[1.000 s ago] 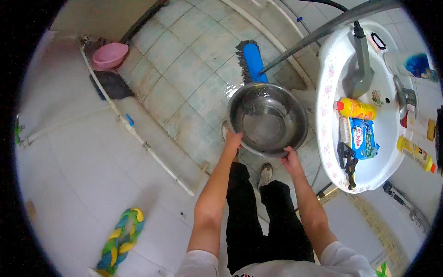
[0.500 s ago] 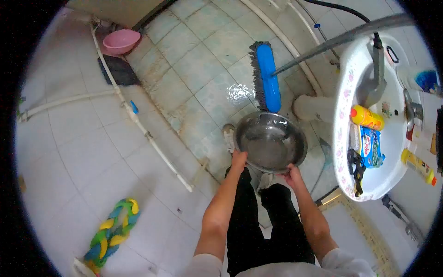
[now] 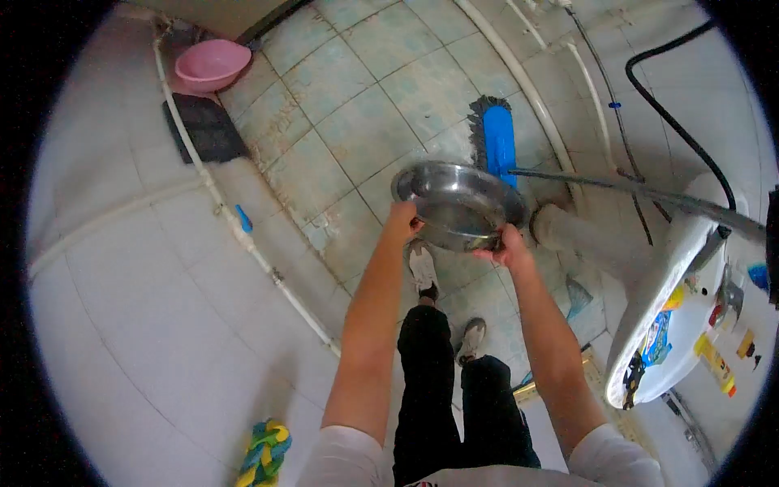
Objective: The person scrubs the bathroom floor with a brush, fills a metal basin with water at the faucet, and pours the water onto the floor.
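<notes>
A round stainless steel basin (image 3: 466,183) hangs above the tiled floor in front of me, held by its rim on both sides. My left hand (image 3: 403,219) is closed on the near left edge. My right hand (image 3: 510,245) grips the near right edge, thumb up on the rim and fingers beneath. The basin tilts somewhat, and its inside looks dark and shiny; I cannot tell whether water is in it. Just beyond it lies the blue head of a floor mop (image 3: 499,134) with grey bristles, its lower part hidden by the basin.
The mop's long handle (image 3: 617,185) leans across to the white sink (image 3: 621,365) on the right, which holds bottles and a blue packet. White pipes run along both sides. A pink basin (image 3: 213,65) sits at the far left beside a dark mat (image 3: 203,130).
Both hands have carried the steel basin forward, away from my body, with my arms stretched further out. My view has shifted, and the sink now appears lower and more edge-on.
</notes>
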The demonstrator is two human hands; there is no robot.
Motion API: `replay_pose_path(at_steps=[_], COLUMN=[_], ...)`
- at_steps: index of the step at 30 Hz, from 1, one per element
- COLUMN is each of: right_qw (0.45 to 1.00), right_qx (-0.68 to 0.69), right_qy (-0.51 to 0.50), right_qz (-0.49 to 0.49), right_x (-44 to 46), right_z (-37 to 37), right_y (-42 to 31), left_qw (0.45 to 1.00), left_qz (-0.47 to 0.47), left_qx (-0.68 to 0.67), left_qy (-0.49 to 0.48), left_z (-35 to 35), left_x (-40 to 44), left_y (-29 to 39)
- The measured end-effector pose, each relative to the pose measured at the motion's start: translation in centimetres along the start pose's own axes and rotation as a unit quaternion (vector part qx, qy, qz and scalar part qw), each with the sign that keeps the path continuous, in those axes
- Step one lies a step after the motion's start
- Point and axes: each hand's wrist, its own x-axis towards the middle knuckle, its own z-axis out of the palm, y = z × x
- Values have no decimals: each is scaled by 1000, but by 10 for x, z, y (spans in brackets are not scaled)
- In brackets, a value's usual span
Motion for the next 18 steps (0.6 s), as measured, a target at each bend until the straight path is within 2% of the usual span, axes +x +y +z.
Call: replay_pose_path(at_steps=[2, 6, 10, 12, 13, 15, 16, 17, 18], right_qw=[999, 998, 997, 997, 996, 994, 992, 990, 990], right_qx=[-25, -54, -69, -71, -85, -103, -107, -111, -112], right_qy=[-15, 17, 12, 5, 26, 46, 61, 75, 73], right_qz=[-20, -20, -10, 0, -8, -16, -30, -44, -45], right_x=[10, 8, 23, 17, 9, -2, -6, -8, 1], right_z=[18, 55, 47, 46, 47, 43, 39, 33, 15], right_y=[-19, -44, -38, -30, -25, -13, -5, 4, 15], left_qw=[1000, 999, 999, 999, 961, 829, 712, 565, 564], left_qz=[6, 19, -2, -19, 164, 332, 476, 599, 600], left_qx=[-1, 7, -8, -20, 224, 445, 517, 568, 567], left_qy=[18, 44, 42, 40, -11, -59, -20, 20, 22], left_z=[13, 27, 23, 7, -10, -27, -32, -38, -37], left_x=[-29, -84, -106, -94, -67, -70, -91, -100, -100], left_y=[32, 78, 78, 53, 24, -7, -12, -21, -31])
